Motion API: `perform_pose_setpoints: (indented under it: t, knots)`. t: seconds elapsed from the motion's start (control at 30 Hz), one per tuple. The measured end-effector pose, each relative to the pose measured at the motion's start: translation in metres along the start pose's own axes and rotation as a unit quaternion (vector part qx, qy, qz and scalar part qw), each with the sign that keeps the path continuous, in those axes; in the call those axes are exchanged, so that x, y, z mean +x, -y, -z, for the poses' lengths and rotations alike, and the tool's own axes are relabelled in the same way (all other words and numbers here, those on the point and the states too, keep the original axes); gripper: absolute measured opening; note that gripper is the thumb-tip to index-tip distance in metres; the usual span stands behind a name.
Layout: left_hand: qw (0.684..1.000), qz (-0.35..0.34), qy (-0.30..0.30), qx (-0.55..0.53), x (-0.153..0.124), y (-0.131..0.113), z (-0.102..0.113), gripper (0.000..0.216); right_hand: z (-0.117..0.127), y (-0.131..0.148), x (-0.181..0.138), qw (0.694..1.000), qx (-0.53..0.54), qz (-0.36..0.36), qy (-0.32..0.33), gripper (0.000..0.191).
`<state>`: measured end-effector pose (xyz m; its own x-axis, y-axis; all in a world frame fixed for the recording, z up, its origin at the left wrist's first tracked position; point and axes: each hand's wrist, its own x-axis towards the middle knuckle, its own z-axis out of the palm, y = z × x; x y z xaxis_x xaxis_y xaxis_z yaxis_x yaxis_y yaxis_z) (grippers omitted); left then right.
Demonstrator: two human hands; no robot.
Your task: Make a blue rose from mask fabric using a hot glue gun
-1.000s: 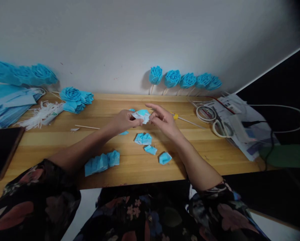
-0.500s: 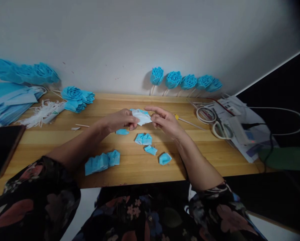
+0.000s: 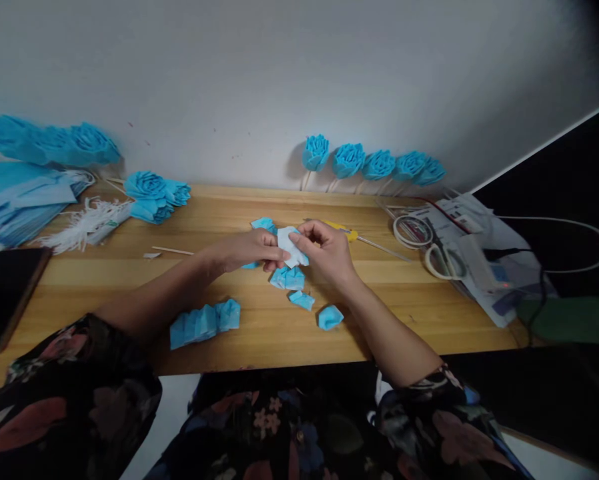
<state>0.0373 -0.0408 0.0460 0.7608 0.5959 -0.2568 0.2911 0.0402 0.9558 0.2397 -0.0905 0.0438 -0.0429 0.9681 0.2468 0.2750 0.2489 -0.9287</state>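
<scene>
Between my hands is a small piece of face-mask fabric (image 3: 290,245), its white side toward me and a blue edge at the right. My left hand (image 3: 257,250) pinches its left lower edge between thumb and fingers. My right hand (image 3: 327,248) is closed on its upper right side, thumb on top. Beneath lie a pleated blue fabric piece (image 3: 287,277), a smaller blue scrap (image 3: 302,300) and a cupped blue petal (image 3: 330,317). Behind my left fingers another blue piece (image 3: 264,225) rests on the table. A longer pleated blue strip (image 3: 205,323) lies near the front edge.
Blue fabric flowers on sticks (image 3: 348,160) lean along the wall, with more flowers (image 3: 152,193) at left. Stacked blue masks (image 3: 22,200), white ear loops (image 3: 87,223) and a phone (image 3: 10,300) are left. A yellow-handled screwdriver (image 3: 379,247), tape and scissors (image 3: 445,260) lie right.
My right hand has closed onto the fabric piece and its fingers have bent in. The piece has turned more upright and shifted slightly right. A blue piece behind my left hand now shows.
</scene>
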Motion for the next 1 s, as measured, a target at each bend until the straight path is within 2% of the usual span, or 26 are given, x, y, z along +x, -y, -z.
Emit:
perform_pose_setpoints:
  t: [0.1,0.23,0.43,0.53,0.7,0.87,1.0]
  knots:
    - [1.000,-0.003,0.010,0.013,-0.001,0.001,0.001,0.030,0.001,-0.006,0.004,0.997,0.060,-0.038,-0.004,0.040]
    - [1.000,-0.007,0.004,0.030,-0.001,-0.001,0.001,0.030,0.004,-0.012,0.009,0.998,0.053,-0.036,-0.003,0.050]
    - [0.996,-0.012,-0.073,0.053,0.002,-0.004,-0.001,0.030,0.010,-0.017,0.012,0.994,0.088,-0.061,0.002,0.065]
    - [0.993,-0.010,-0.107,0.054,0.004,-0.003,-0.001,0.033,0.011,-0.014,0.011,0.994,0.091,-0.057,0.029,0.062]
    - [0.993,0.000,-0.104,0.055,0.004,-0.005,-0.003,0.030,0.006,-0.013,0.010,0.994,0.086,-0.044,0.059,0.057]
    - [0.996,-0.001,-0.076,0.039,0.001,-0.008,-0.003,0.029,0.007,-0.017,0.012,0.991,0.099,-0.080,0.037,0.038]
    - [0.997,-0.003,-0.081,0.012,0.001,-0.008,0.000,0.029,0.011,-0.016,0.014,0.994,0.080,-0.072,0.012,0.037]
